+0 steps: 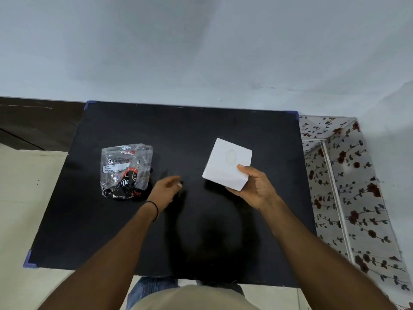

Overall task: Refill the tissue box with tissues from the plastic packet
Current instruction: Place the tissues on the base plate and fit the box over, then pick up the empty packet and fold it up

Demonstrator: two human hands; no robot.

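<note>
A white cube-shaped tissue box (226,163) with an oval opening on its top face is tilted above the black table (201,130), right of centre. My right hand (254,186) grips its near lower corner, thumb on the front face. A clear, crumpled plastic packet (126,170) with red and white print lies flat on the table's left half; it looks flat, and I cannot tell what is inside. My left hand (165,190) hovers just right of the packet, fingers loosely apart and slightly blurred, holding nothing.
The black table has blue corner guards (296,115) and stands against a pale wall. A floral-patterned surface (344,186) runs along the table's right side. Light floor tiles (26,186) lie to the left. My shadow falls on the table's near middle.
</note>
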